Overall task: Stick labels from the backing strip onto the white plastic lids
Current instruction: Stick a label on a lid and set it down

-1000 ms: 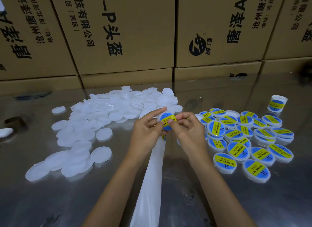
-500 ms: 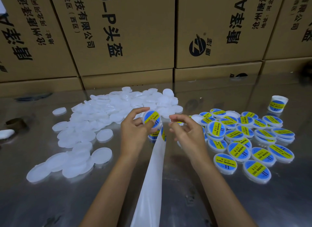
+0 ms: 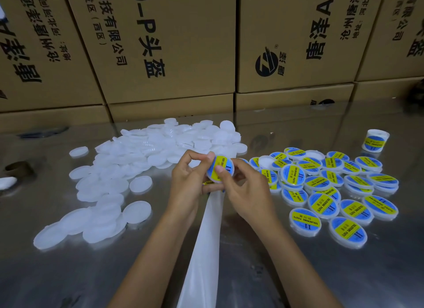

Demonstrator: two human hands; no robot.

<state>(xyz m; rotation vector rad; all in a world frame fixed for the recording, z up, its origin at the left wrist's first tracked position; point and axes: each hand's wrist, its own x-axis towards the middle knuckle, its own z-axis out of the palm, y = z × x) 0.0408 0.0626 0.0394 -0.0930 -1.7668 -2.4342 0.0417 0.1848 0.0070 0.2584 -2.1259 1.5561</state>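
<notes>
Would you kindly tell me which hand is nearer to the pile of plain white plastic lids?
Left. The left hand sits right beside the pile of plain white plastic lids; the right hand lies further away, toward the blue-and-yellow labelled lids.

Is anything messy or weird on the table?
One thing stands out: among the labelled lids on the right, one white lid near the back shows no sticker. It may be upside down or unlabelled. The plain lids on the left lie in a loose heap, which seems normal here.
</notes>
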